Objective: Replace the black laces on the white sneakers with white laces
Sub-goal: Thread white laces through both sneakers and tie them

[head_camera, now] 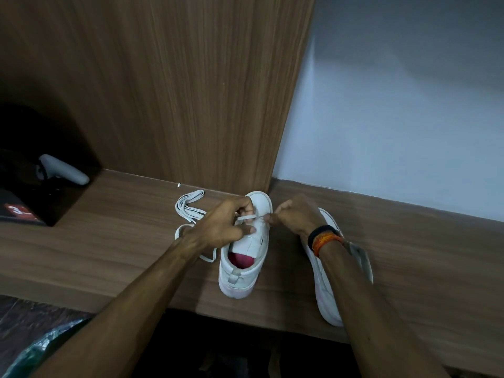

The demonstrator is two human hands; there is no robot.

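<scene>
near the shelf's [136, 241] back edge, my left hand [221, 227] and right hand [291, 216] pinch the white lace [246, 218] across the sneaker [245, 257]; uneven pulling could leave lopsided ends.

Wood-grain shelf [109, 241] in front of me, brown laminate, running L to R w/ a vertical wood panel [191, 91] standing on its back edge. On it: the white sneaker [242, 266] I'm working on, upright, toe toward the panel, heel near the front edge. 2nd white sneaker [324, 293] just to its R, lying under my R forearm, heel end past the front edge. Folded bundle of white lace [188, 205] lies flat to the L of the first sneaker, w/ a loose loop [208, 256] trailing toward me. Tiny white scrap [179, 184] sits near the panel's base.
</scene>
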